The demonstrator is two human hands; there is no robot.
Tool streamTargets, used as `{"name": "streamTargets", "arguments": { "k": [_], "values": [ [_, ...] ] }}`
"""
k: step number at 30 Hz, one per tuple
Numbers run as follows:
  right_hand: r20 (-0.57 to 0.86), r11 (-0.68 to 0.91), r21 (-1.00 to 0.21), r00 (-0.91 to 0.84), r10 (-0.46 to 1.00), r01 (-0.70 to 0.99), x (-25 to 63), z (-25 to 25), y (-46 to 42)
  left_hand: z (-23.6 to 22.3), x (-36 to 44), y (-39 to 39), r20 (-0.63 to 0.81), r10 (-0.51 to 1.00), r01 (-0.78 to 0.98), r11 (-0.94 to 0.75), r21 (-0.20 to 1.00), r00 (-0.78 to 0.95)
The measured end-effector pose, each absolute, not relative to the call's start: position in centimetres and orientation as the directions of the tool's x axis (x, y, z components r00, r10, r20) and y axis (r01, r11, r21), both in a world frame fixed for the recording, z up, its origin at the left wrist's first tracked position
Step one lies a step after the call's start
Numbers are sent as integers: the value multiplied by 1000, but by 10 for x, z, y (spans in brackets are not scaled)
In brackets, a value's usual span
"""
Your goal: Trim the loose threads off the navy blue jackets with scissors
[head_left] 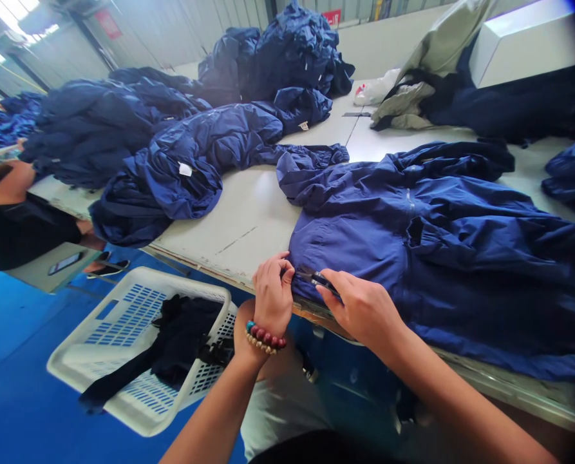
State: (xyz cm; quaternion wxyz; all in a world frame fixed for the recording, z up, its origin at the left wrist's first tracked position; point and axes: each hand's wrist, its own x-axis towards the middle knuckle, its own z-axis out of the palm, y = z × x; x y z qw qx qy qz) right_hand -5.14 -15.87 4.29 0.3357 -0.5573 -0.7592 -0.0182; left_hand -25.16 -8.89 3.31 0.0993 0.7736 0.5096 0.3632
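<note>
The blue garment seems light and soft, made of thin and perhaps slightly slippery cloth, so I think it bends easily and does not break easily. Its loose folds could slide on the table, therefore a good place to hold it is probably the edge near the lower centre of the frame, with a small pinch. The small dark scissors look stiff and light, and the handle is the safer part to hold, because the tip may catch the cloth.

The garment lies spread on the table, from the centre to the right side of the frame. Its near left corner is just beside the fingertips of the left hand; these fingers are bent and closed together, and they appear to pinch the edge, although the exact contact is partly hidden. The right hand has its fingers closed around the scissors, whose tip points to the left fingers, above the cloth
</note>
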Motion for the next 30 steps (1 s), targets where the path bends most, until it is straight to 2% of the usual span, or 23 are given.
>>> {"name": "streamTargets", "arguments": {
  "k": [12, 30],
  "values": [
    [543, 381, -182, -230, 807, 907, -58, 39, -157, 35, -252, -92, 463, 861, 723, -455, 520, 209],
    [539, 350, -102, -244, 806, 931, -62, 42, -156, 31, -250, -93, 483, 853, 741, -453, 495, 199]
  ]
}}
